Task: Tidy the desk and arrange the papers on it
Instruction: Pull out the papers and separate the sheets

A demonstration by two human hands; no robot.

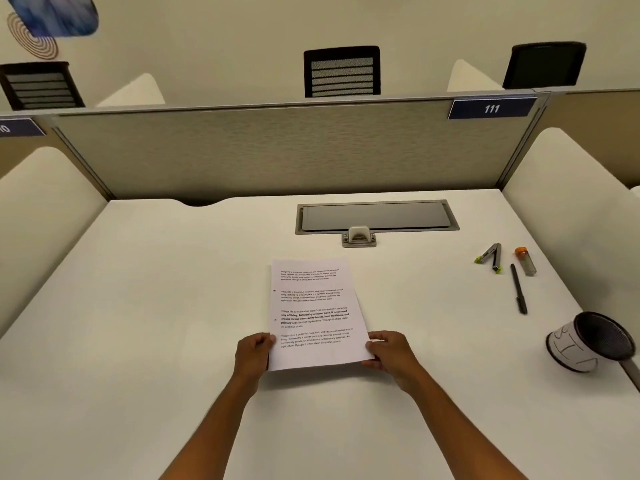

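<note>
**White papers gripped at centre frame**

White desk (138,306) is bearing the papers (313,313); the left hand (252,355) and right hand (389,353) are pinching their lower corners. Lower right, a mesh cup (588,344) is lying tipped, its contents unclear. Farther right are sitting a pen (518,288), an orange-capped tube (525,260) and a stapler (490,256).

The left hand (254,355) and right hand (389,353) grip the near corners of a printed paper stack (313,313) on the white surface (156,306), with a black pen (518,293), stapler (490,257) and tipped mesh cup (588,342) well right of the right hand.
</note>
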